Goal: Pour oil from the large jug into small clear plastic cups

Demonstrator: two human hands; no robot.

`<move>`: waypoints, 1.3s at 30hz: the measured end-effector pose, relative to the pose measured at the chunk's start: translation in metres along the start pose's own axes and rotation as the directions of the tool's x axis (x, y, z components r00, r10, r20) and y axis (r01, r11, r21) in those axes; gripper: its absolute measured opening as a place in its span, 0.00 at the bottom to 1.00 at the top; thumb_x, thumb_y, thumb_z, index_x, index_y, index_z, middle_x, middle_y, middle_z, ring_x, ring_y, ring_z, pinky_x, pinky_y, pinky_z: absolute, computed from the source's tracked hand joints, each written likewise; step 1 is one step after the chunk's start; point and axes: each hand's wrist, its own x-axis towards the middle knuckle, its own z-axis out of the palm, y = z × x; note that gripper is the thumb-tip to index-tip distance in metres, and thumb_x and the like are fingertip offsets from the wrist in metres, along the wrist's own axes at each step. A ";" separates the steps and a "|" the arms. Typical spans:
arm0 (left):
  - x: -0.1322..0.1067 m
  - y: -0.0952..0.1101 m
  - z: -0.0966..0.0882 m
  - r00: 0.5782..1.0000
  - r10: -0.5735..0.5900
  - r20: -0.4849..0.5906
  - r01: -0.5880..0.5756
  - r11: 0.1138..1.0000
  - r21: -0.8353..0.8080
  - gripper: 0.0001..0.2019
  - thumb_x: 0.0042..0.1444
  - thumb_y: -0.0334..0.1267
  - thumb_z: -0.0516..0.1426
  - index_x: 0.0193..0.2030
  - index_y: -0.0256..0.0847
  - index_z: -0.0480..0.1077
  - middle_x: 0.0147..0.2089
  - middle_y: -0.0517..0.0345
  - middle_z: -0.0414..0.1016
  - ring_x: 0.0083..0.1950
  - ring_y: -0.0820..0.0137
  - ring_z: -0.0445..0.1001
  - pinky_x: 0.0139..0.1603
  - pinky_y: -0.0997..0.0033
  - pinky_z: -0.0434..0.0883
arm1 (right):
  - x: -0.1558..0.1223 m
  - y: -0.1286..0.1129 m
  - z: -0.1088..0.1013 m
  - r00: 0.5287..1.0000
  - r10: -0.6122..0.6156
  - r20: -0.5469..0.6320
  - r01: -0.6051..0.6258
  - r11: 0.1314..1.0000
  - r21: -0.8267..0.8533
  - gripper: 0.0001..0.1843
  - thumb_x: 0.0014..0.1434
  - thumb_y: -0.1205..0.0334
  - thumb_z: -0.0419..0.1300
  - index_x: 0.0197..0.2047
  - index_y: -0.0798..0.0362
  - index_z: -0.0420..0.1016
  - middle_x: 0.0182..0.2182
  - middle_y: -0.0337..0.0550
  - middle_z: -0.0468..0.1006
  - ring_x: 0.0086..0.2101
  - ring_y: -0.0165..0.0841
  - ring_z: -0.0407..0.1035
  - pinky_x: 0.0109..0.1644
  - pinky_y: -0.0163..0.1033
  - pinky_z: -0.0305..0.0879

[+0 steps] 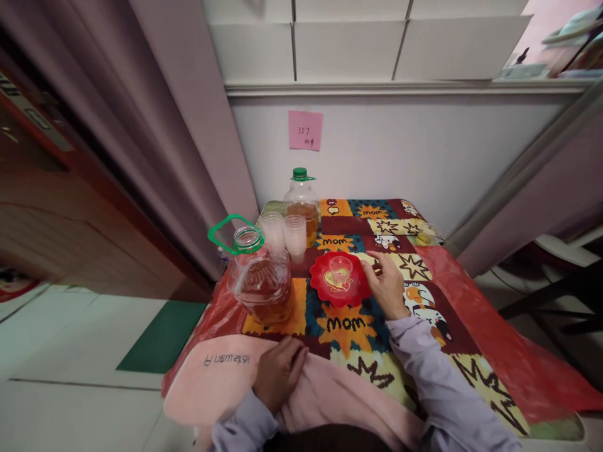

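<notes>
My right hand (387, 285) is at the right rim of a red scalloped plate (319, 290). Its thumb and forefinger are apart, the thumb at the rim. A small clear plastic cup (341, 269) stands upright in the plate, over a yellow heart-shaped print. My left hand (279, 371) rests, loosely bent, on a pink cloth (211, 380) along the near table edge; it appears to hold nothing. Left of the plate stands an uncapped clear jug (261, 282) of amber liquid, its green handle (221, 227) tipped to the left.
Two stacks of clear plastic cups (295, 235) stand behind the open jug. Further back is a second jug (304, 216) with a green cap, also holding amber liquid. A patterned cover (348, 323) lies on the table. A pink note (305, 130) is stuck to the wall.
</notes>
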 end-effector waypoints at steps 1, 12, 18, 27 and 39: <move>0.000 0.000 0.000 1.000 -0.002 0.000 0.002 1.000 0.002 0.12 0.72 0.35 0.54 0.36 0.44 0.73 0.32 0.61 0.77 0.33 0.72 0.80 0.35 0.74 0.72 | -0.003 0.006 0.003 0.995 0.091 -0.036 -0.091 0.996 -0.008 0.30 0.69 0.40 0.56 0.59 0.55 0.79 0.51 0.57 0.84 0.38 0.42 0.79 0.45 0.47 0.75; 0.001 -0.001 0.000 1.000 0.005 0.001 -0.005 1.000 -0.013 0.12 0.72 0.36 0.54 0.35 0.45 0.73 0.32 0.61 0.78 0.33 0.72 0.80 0.35 0.74 0.72 | -0.031 0.049 0.028 0.918 0.393 0.049 -0.394 0.919 0.010 0.28 0.58 0.41 0.60 0.49 0.53 0.84 0.42 0.53 0.89 0.37 0.45 0.81 0.46 0.48 0.75; 0.002 0.000 0.000 1.000 0.006 0.005 -0.006 1.000 0.007 0.12 0.72 0.36 0.54 0.35 0.45 0.73 0.32 0.62 0.78 0.33 0.72 0.80 0.35 0.73 0.72 | -0.031 0.053 0.030 0.911 0.411 0.024 -0.412 0.910 0.045 0.28 0.58 0.42 0.58 0.50 0.54 0.84 0.42 0.52 0.89 0.36 0.44 0.82 0.48 0.49 0.75; 0.001 0.000 0.000 0.999 -0.029 0.022 0.030 0.999 -0.042 0.12 0.72 0.37 0.54 0.36 0.45 0.73 0.34 0.61 0.79 0.35 0.71 0.80 0.37 0.72 0.72 | -0.034 0.055 0.028 0.908 0.419 -0.029 -0.415 0.906 0.089 0.26 0.56 0.40 0.59 0.45 0.52 0.84 0.36 0.51 0.88 0.35 0.45 0.81 0.45 0.48 0.75; -0.005 0.001 0.000 0.998 -0.068 -0.017 0.065 0.989 -0.133 0.13 0.72 0.38 0.54 0.35 0.43 0.74 0.33 0.58 0.79 0.35 0.71 0.79 0.37 0.73 0.71 | -0.024 -0.034 -0.002 0.976 0.135 -0.173 -0.046 0.896 0.441 0.34 0.63 0.39 0.66 0.63 0.52 0.72 0.58 0.59 0.81 0.53 0.45 0.80 0.60 0.53 0.77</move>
